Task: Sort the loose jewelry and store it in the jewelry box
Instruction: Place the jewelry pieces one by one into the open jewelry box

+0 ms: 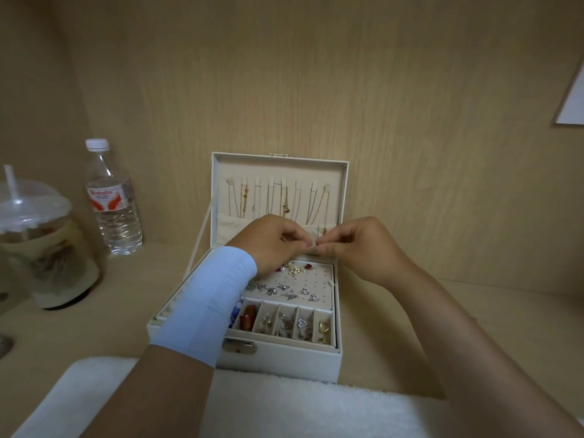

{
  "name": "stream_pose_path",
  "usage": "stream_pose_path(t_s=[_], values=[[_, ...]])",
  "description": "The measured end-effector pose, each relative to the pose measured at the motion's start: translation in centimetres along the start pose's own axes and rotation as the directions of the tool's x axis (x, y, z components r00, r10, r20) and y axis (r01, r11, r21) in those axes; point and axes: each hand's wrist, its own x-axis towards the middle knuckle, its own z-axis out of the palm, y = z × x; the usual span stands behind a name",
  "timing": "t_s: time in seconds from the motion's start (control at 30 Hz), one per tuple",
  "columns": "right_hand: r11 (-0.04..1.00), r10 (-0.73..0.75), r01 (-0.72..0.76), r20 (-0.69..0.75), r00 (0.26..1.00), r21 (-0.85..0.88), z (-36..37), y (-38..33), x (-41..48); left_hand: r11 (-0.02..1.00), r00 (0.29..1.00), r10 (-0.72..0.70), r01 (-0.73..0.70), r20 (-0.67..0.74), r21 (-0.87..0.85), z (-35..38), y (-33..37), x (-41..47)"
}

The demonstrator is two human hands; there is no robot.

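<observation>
A tiny piece [313,245] is pinched between left hand [275,241] and right hand [357,248]; the stud board [316,287] is seen at six o'clock.

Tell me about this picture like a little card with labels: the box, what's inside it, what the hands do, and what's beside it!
box: white jewelry box, lid open and upright
lid: necklaces hanging in a row
tray: silver charms and pearls on the dotted pad; more pieces in the front compartments
hands: left hand and right hand meet over the back of the box, fingers pinching a small piece, too small to name
beside: water bottle and lidded cup on the left; white towel in front
</observation>
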Motion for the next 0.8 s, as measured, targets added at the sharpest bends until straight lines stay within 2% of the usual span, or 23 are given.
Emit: stream_pose_path(t_s=[0.1, 0.23, 0.4, 0.53, 0.8], values=[[0.975, 0.017, 0.011, 0.126, 0.992, -0.224, 0.1, 0.5, -0.2, 0.990, 0.999, -0.043, 0.039, 0.026, 0.134, 0.6, -0.1, 0.1], [0.916, -0.019, 0.072, 0.138, 0.990, -0.395, 0.3, 0.1, -0.4, 0.968, 0.997, -0.049, 0.034, 0.056, 0.250, 1.4, -0.1, 0.2], [0.828, -0.100, 0.169, 0.156, 0.983, -0.535, 0.6, -0.4, -0.6, 0.963, 0.997, -0.048, 0.031, 0.058, 0.269, 1.6, -0.1, 0.2], [0.813, -0.069, 0.173, 0.203, 0.977, -0.557, 0.6, -0.4, -0.5, 0.964, 0.997, -0.042, 0.025, 0.057, 0.265, 1.6, 0.0, 0.2], [0.917, 0.026, 0.065, 0.221, 0.975, -0.394, 0.3, 0.0, -0.1, 0.963, 0.994, -0.040, 0.012, 0.098, 0.269, 1.5, -0.1, 0.3]])
